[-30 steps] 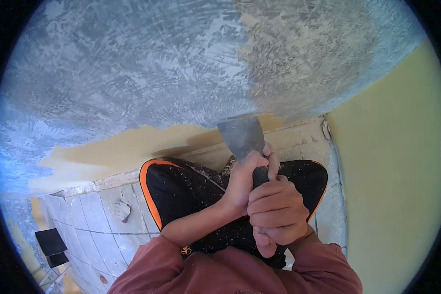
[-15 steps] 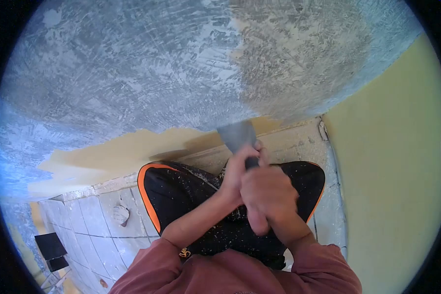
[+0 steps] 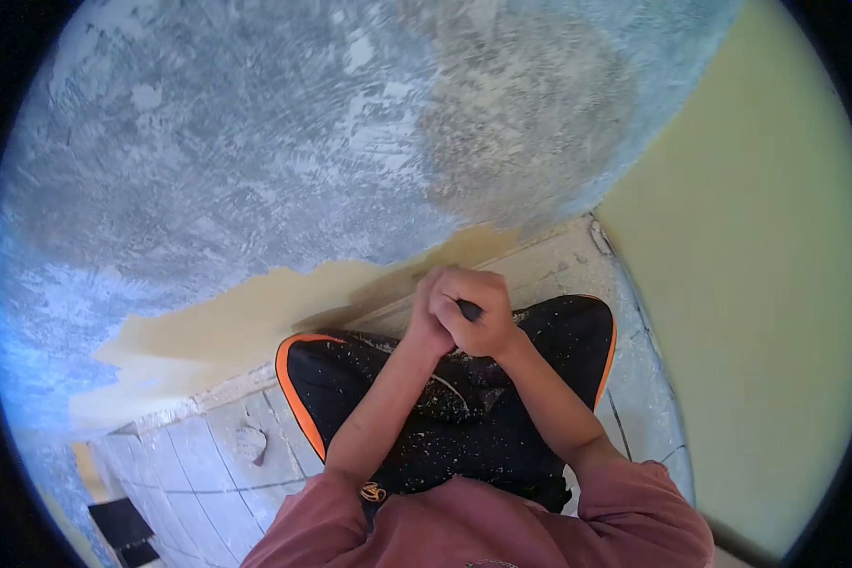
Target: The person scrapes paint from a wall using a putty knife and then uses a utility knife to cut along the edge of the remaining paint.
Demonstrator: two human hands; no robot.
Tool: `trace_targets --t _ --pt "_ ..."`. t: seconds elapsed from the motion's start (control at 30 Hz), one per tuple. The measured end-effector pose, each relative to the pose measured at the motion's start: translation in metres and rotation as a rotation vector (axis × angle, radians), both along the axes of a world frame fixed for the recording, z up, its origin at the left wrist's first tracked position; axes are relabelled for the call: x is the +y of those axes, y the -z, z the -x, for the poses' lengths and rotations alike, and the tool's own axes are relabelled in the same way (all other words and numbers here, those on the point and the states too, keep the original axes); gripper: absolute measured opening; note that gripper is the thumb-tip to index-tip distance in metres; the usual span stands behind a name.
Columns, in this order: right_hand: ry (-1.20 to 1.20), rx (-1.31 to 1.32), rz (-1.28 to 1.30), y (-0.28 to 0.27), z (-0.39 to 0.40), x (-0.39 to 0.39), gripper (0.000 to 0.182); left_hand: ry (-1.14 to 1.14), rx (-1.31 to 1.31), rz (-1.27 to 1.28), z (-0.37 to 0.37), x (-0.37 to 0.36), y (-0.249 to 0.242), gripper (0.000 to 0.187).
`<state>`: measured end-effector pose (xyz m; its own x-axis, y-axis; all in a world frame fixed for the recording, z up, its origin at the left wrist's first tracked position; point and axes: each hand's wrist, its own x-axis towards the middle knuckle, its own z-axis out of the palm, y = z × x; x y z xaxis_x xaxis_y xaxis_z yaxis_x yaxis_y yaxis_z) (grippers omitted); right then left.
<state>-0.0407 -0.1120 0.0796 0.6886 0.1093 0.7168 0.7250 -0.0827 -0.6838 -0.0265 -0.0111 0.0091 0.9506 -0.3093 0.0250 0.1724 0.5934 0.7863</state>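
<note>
My right hand (image 3: 475, 310) is closed around the black handle (image 3: 469, 310) of a scraper, and the handle's end shows beside my thumb. Against it on the left is my left hand (image 3: 428, 308), its fingers closed and partly hidden behind the right one, so what it grips is hard to make out. The scraper's blade is out of sight behind my hands. Both hands are above my lap, in front of the lower edge of the wall (image 3: 284, 151), where the grey-blue mottled coating ends in a ragged line over a yellowish strip (image 3: 218, 317).
A plain yellow-green wall (image 3: 748, 284) stands at the right. My black trousers (image 3: 445, 417), speckled with white flakes, rest on the tiled floor (image 3: 199, 464). A pale flake (image 3: 250, 443) lies at the left, and a dark square object (image 3: 120, 523) sits at the lower left.
The blade was visible against the wall's lower edge and is now hidden. My hands have come up and closer together. The view has turned slightly, shifting the wall corner left.
</note>
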Motion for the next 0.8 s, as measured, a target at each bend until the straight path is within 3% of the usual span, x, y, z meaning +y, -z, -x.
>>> trace_targets --t 0.03,0.07,0.13,0.17,0.27,0.4,0.47,0.5,0.57,0.6,0.63,0.67,0.73,0.8 --pt "-0.017 0.294 0.044 0.008 -0.002 0.000 0.006 -0.021 -0.320 -0.008 -0.003 0.003 0.015 0.034" --pt "0.004 0.283 0.044 0.013 0.004 0.000 0.006 -0.002 -0.332 -0.002 -0.004 0.001 0.004 0.034" --pt "0.141 0.372 0.042 0.028 0.035 -0.004 0.006 0.107 0.760 0.206 0.004 -0.004 -0.014 0.017" --pt "0.098 0.465 0.045 0.034 0.048 -0.010 0.015 0.205 0.807 0.249 0.001 -0.003 0.005 0.020" --pt "0.289 0.670 0.036 0.040 0.088 -0.013 0.021 0.155 0.807 0.078 0.014 -0.024 0.023 0.024" --pt "0.404 0.683 0.060 0.051 0.112 -0.008 0.036 0.234 0.717 -0.075 0.024 -0.034 0.015 0.028" --pt "0.366 0.849 -0.225 0.044 0.109 0.001 0.049 0.279 0.703 -0.115 0.026 -0.032 0.003 0.031" --pt "0.376 0.847 -0.235 0.049 0.107 0.001 0.049 0.313 0.686 -0.146 0.025 -0.031 -0.002 0.034" --pt "0.462 0.781 -0.013 0.053 0.095 -0.001 0.055 0.377 0.652 -0.211 0.017 -0.021 -0.007 0.039" --pt "0.468 0.782 -0.025 0.051 0.093 -0.003 0.055 0.431 0.625 -0.269 0.015 -0.017 -0.010 0.046" --pt "0.297 1.023 -0.253 0.032 0.089 -0.002 0.053 0.376 0.574 -0.311 0.018 -0.014 -0.032 0.058" --pt "0.109 1.247 -0.488 0.017 0.086 -0.001 0.052 0.385 0.572 -0.325 0.017 -0.012 -0.041 0.058" --pt "0.085 1.243 -0.560 0.011 0.084 0.011 0.049 0.323 0.676 -0.228 0.015 -0.006 -0.051 0.065" --pt "-0.008 1.326 -0.864 0.008 0.082 0.024 0.046 0.342 0.712 -0.136 0.012 0.003 -0.044 0.068"
